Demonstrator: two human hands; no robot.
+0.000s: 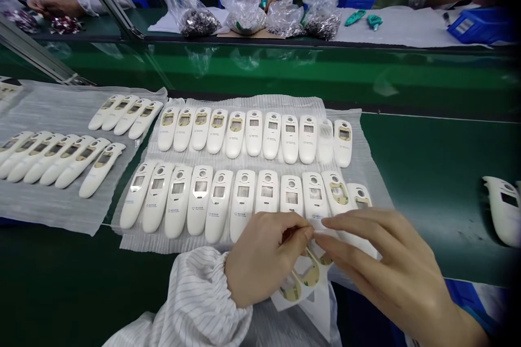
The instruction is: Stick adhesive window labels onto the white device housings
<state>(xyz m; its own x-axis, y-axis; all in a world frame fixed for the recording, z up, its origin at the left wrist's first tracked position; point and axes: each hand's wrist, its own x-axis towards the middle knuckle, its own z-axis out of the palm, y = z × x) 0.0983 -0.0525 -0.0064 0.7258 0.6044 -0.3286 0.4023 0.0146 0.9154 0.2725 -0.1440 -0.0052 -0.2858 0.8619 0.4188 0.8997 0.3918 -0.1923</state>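
Observation:
My left hand point(268, 257) is closed in a pinch at the upper part of a white backing sheet of ring-shaped adhesive stickers point(307, 274). Part of that sheet is hidden behind the fingers. Close to its fingertips, my right hand point(386, 265) has its fingers stretched out and apart, with nothing visible between them. Just beyond both hands runs the front row of white handheld device casings point(243, 203), each with a small window. One casing point(337, 192) near the right end of this row has a yellowish ring around its window. My right hand partly covers the casings below it.
A back row of casings point(254, 133) lies on the foam sheet point(285, 103). More casings point(101, 171) lie on foam at the left, and one casing point(504, 211) is on the green table at the right. Across a divider, co-workers sit behind bags of metallic parts point(199, 21).

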